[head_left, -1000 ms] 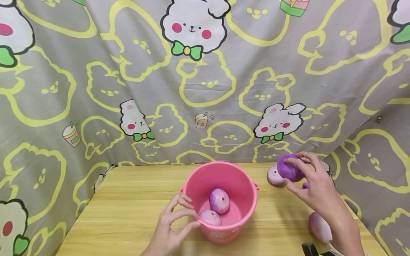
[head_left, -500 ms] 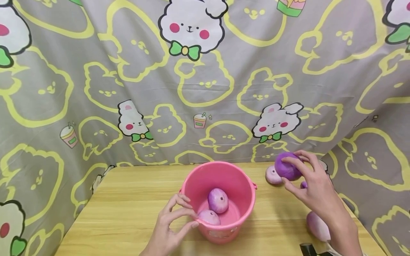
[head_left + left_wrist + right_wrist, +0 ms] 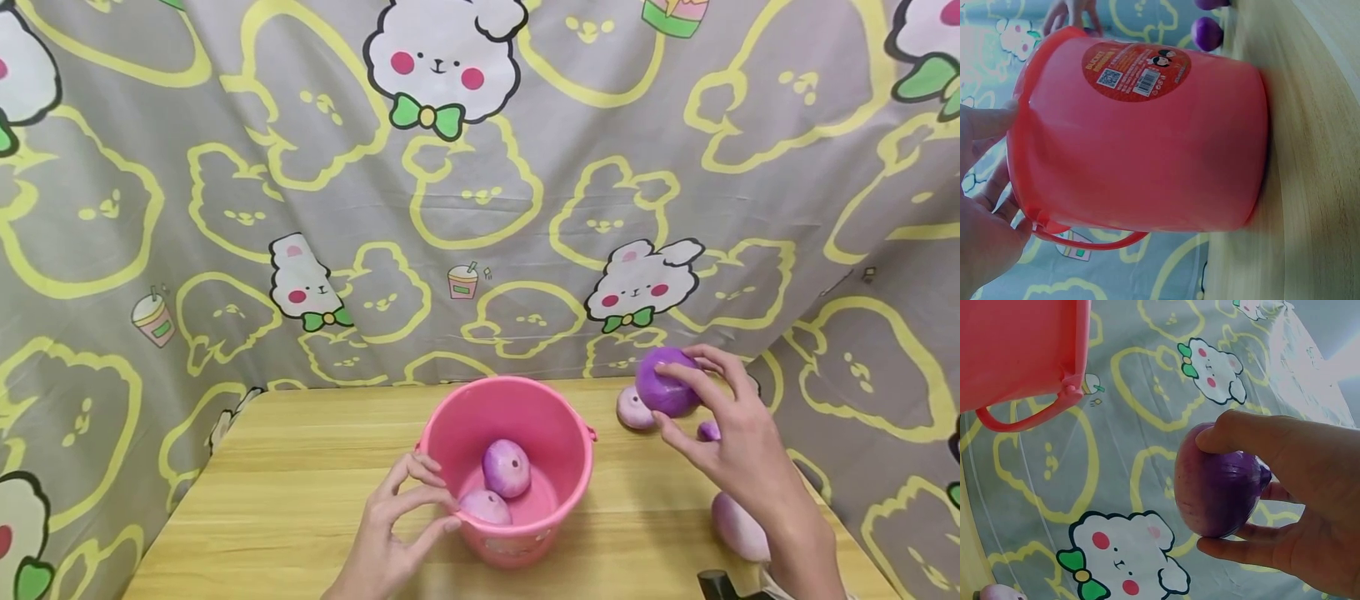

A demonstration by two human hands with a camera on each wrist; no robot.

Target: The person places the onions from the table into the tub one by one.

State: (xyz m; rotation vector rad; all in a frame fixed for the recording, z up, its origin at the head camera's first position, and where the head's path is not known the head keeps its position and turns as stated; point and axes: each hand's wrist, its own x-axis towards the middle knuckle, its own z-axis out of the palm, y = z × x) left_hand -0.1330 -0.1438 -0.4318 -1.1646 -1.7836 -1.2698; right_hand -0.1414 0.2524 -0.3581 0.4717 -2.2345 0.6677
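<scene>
Head view: purple onion (image 3: pixel 666 383) held above table (image 3: pixel 300 467), pinched by right hand (image 3: pixel 738 437), well apart from pink bucket (image 3: pixel 517 404). Bucket rim gripped by left hand (image 3: pixel 405 517). Transfer step judged in hand; carry over rim, then release, judged called for. Two onions (image 3: pixel 507 468) seated inside. Three others (image 3: pixel 738 525) noted on table, one mostly hidden. Rim alone judged obstructive; handle (image 3: pixel 1088 246) hung outside.
</scene>
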